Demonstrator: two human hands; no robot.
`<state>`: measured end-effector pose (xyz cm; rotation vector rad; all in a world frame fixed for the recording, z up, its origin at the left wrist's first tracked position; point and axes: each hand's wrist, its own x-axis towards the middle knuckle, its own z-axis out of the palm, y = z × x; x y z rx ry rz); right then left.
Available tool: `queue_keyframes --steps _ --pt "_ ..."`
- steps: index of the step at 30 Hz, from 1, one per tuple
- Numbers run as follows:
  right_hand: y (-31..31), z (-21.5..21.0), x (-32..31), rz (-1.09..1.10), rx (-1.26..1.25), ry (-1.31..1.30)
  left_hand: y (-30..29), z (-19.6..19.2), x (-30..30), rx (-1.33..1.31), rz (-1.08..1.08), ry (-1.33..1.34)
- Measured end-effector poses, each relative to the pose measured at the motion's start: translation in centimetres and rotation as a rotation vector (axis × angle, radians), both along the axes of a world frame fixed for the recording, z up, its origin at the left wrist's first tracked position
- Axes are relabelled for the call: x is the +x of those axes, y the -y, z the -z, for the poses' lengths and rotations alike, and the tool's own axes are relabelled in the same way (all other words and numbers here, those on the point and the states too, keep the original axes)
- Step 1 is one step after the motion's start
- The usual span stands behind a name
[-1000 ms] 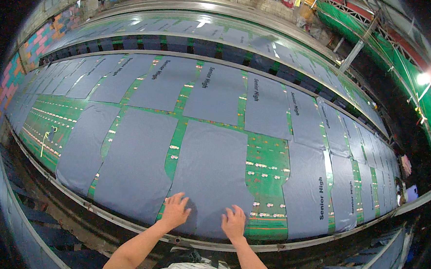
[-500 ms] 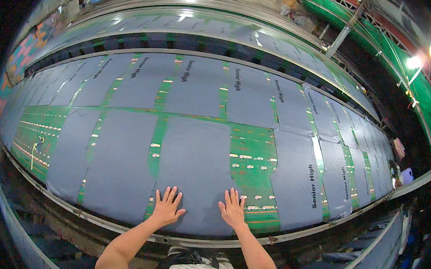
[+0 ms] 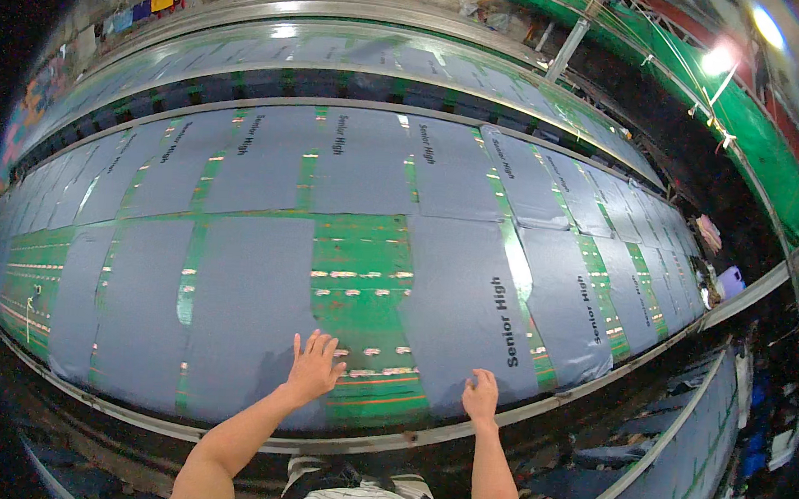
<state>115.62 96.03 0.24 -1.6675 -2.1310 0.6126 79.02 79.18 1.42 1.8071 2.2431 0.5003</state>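
Note:
My left hand (image 3: 315, 369) is open, fingers apart, at the right edge of a plain grey fabric panel (image 3: 250, 305), beside a bare green stretch (image 3: 360, 315) of the long table. To its right, my right hand (image 3: 480, 396) is over the lower part of another grey panel (image 3: 456, 284) that bears dark printed lettering. The fingers of this hand are curled in together, and nothing shows in them. Whether it touches the cloth I cannot tell.
A metal rail (image 3: 353, 446) edges the table's near side. More grey panels (image 3: 367, 171) lie in a second row behind, many with dark print. Another long table (image 3: 337, 56) stands beyond. A lit lamp (image 3: 719, 60) hangs by green netting (image 3: 774, 170) at the right.
My view has shifted right along the table. Both hands have left the plain panel they lay flat on; the right has moved past the green stretch to the printed panel and curled.

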Motion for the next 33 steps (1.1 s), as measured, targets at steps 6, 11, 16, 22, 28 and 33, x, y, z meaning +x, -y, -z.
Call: queue_keyframes --steps 6,11,16,22,28,33 --pt "-7.1 3.4 12.5 0.138 0.247 0.239 -8.1 2.0 12.4 -0.038 0.034 0.034" --pt "-9.7 3.1 15.7 0.121 0.18 0.227 -12.7 0.9 21.4 -0.027 0.059 0.11" --pt "-10.8 2.3 16.5 -0.001 0.093 0.02 -15.9 0.5 26.2 -0.057 0.064 0.23" --pt "-9.1 -2.3 13.1 -0.293 0.074 -0.341 -21.2 -3.2 30.8 0.202 -0.041 0.415" --pt "-5.5 -3.8 10.2 -0.453 -0.014 -0.409 -29.3 -7.1 32.2 0.006 -0.077 0.025" --pt "-3.7 -6.5 10.5 -0.437 -0.131 -0.498 -35.7 3.0 22.6 0.142 -0.349 0.235"
